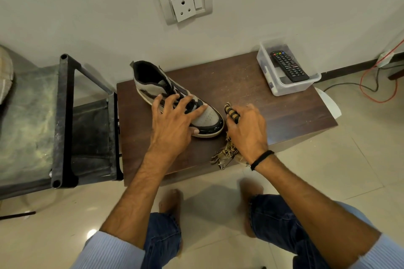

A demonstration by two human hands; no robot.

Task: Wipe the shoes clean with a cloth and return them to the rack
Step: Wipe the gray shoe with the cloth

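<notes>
Left grip splayed flat atop black-and-cream leather sneaker, right grip tight around frayed yellow-black striped cloth.

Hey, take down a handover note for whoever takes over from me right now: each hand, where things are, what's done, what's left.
Left hand: spread over the sneaker, pressing it onto the low brown table.
Right hand: grips the striped cloth beside the sneaker's toe; its frayed end lies on the table.
Shoe rack: stands left of the table.
Done: the sneaker is out on the table; how much is wiped, cannot tell.
Left: wipe it and return it to the rack. Only one shoe is in view.
</notes>
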